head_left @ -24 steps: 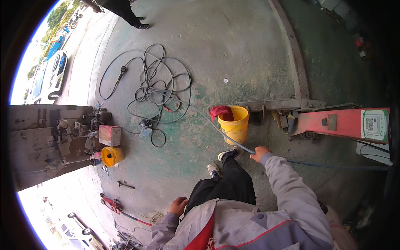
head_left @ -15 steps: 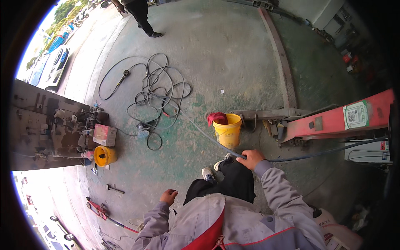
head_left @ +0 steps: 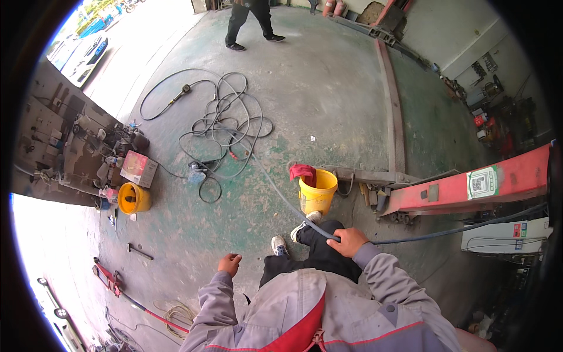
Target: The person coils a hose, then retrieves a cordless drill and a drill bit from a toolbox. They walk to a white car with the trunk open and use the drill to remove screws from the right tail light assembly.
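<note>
A grey-blue hose (head_left: 278, 193) runs from a loose tangle on the floor up to my right hand (head_left: 350, 242), whose fingers are closed round it. Beyond that hand, the hose stretches right, below the red lift post (head_left: 457, 189). My left hand (head_left: 229, 264) hangs at my side over the floor, fingers loosely bent and slightly apart, with nothing visible in it. A yellow bucket (head_left: 316, 196) with a red cloth (head_left: 303, 173) over its rim stands just beyond my shoes. At the tangle's far left lies a dark hose-end tool with a gauge-like head (head_left: 186, 89).
To the left, a cluttered bench (head_left: 70, 132) stands near a pink box (head_left: 139, 168) and another yellow bucket (head_left: 134, 198). A red floor jack (head_left: 108, 277) lies lower left. A person (head_left: 249, 20) is at the far side. A long metal arm (head_left: 392, 105) crosses the floor ahead.
My right hand, still round the hose, sits slightly lower in view. One of my feet has stepped toward the bucket. The far person has moved right in the picture, and the view has shifted.
</note>
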`<state>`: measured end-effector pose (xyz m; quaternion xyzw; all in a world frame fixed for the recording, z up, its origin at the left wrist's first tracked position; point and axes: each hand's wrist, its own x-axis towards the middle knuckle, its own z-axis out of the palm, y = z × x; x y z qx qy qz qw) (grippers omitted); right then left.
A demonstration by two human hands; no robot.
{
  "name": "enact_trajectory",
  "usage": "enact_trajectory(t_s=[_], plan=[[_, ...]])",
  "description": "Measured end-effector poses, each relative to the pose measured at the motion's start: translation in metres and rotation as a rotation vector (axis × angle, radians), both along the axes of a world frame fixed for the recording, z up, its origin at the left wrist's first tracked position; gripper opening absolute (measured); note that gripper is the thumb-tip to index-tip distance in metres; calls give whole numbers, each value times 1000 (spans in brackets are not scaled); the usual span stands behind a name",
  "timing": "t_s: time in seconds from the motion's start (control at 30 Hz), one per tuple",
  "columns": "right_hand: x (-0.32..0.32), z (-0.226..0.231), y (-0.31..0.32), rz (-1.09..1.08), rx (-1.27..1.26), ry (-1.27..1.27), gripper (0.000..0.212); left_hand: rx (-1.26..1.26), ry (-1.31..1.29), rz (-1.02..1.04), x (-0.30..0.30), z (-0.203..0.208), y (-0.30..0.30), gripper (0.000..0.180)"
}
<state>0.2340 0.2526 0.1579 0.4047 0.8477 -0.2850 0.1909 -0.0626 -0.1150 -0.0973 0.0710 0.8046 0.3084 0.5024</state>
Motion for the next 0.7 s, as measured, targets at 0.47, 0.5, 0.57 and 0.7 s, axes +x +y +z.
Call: enact_trajectory(t_s=[0.47, 0.5, 0.57, 0.7], plan=[[12, -16, 27, -59, 70, 70, 41, -193, -164, 114, 25, -22, -83, 45], [17, -19, 27, -83, 73, 102, 41, -194, -150, 111, 21, -23, -77, 45], [27, -23, 28, -119, 71, 125, 42, -180, -101, 75, 13, -21, -59, 46], [45, -18, 27, -126, 52, 170, 43, -122, 60, -92, 6, -1, -3, 50]])
